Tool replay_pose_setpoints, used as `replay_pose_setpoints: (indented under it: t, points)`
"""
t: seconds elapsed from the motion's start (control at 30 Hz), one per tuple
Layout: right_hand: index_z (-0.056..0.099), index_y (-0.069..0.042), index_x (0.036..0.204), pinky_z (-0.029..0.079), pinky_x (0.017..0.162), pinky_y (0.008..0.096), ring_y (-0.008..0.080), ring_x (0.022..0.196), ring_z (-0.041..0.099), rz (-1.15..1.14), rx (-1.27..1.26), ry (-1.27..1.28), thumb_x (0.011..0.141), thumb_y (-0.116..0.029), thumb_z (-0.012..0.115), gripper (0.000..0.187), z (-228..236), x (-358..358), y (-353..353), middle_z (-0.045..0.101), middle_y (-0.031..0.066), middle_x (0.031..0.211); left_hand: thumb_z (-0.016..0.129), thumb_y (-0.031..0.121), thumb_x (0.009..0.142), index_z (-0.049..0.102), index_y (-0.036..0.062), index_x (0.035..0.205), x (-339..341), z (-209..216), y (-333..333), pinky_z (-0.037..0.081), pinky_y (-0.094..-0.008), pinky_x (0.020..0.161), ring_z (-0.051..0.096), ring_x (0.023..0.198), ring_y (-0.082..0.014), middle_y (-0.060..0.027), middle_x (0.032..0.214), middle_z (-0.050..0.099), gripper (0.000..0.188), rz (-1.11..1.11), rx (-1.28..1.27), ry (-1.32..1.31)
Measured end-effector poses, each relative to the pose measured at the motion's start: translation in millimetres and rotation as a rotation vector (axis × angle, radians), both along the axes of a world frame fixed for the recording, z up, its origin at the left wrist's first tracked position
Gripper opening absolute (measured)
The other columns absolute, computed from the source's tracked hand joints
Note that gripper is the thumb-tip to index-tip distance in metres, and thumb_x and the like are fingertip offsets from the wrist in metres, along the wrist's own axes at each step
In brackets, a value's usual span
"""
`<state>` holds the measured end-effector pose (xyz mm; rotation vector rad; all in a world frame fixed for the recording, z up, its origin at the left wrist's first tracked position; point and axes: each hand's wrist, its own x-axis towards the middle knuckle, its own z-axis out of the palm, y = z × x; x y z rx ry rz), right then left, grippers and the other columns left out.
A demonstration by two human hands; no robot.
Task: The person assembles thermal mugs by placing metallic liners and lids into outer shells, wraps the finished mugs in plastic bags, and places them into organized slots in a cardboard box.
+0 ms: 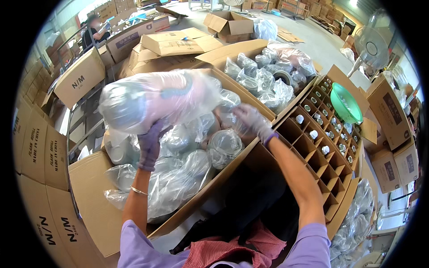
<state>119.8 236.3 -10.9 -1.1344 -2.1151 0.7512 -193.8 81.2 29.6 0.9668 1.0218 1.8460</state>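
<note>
My left hand (pixel 153 142), in a greyish-purple glove, grips the underside of a big rounded bundle (pixel 156 96) in clear plastic, pink and pale blue inside. It is held up over an open carton (pixel 199 203) full of clear-bagged, rounded, glass-like pieces (pixel 225 143). What exactly the bundle contains is blurred by the plastic and by motion. My right hand (pixel 253 119), in a pale glove with a purple cuff, is over the carton's right side, close to the bagged pieces. Its fingers are smeared, and whether they touch anything does not show.
Behind stands a second carton of bagged pieces (pixel 263 80). To the right, a divided carton (pixel 308 147) holds bottle-like pieces with a green basin (pixel 346 103) on top. A fan (pixel 372 49) stands at far right. Stacked cartons (pixel 42 147) line the left; a person (pixel 94 33) is behind.
</note>
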Motion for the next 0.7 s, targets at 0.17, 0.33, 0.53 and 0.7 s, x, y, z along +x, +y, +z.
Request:
replay_pose_setpoints:
  t: [0.17,0.33,0.53,0.7]
  points:
    - [0.066,-0.007,0.106,0.046,0.095,0.0447,0.0372,0.106,0.058,0.086,0.219,-0.132,0.084,-0.037,0.065,0.037,-47,6,-37,0.061,0.0174,0.113,0.071,0.013,0.087,0.067,0.0032,0.104,12,-49,63,0.058,-0.0316,0.055,0.064,0.078,-0.0149,-0.0043,0.091,0.066,0.019,0.028,-0.345,0.182]
    - [0.060,-0.010,0.119,0.039,0.104,0.0518,0.0418,0.123,0.047,0.177,0.283,-0.329,0.084,-0.040,0.067,0.047,-48,-18,-40,0.049,0.0213,0.134,0.069,0.019,0.086,0.066,0.0077,0.110,-3,-123,155,0.056,-0.0344,0.063,0.066,0.089,-0.0204,-0.0084,0.101,0.068,0.026,-0.148,-0.656,0.765]
    - [0.059,-0.014,0.127,0.035,0.102,0.0607,0.0417,0.136,0.033,0.147,0.288,-0.342,0.083,-0.052,0.062,0.058,-56,-81,-49,0.035,0.0171,0.150,0.064,0.016,0.080,0.064,0.0142,0.118,-36,-188,185,0.047,-0.0349,0.095,0.063,0.108,-0.0272,-0.0087,0.117,0.068,0.038,-0.347,-0.366,1.946]
    - [0.063,-0.017,0.123,0.033,0.101,0.0594,0.0350,0.142,0.025,0.358,0.404,-0.663,0.084,-0.054,0.060,0.054,-77,-96,-63,0.036,0.0100,0.151,0.063,0.021,0.086,0.064,0.0037,0.108,-18,-110,147,0.051,-0.0272,0.071,0.063,0.083,-0.0158,-0.0067,0.093,0.067,0.028,-0.468,-0.862,0.340]
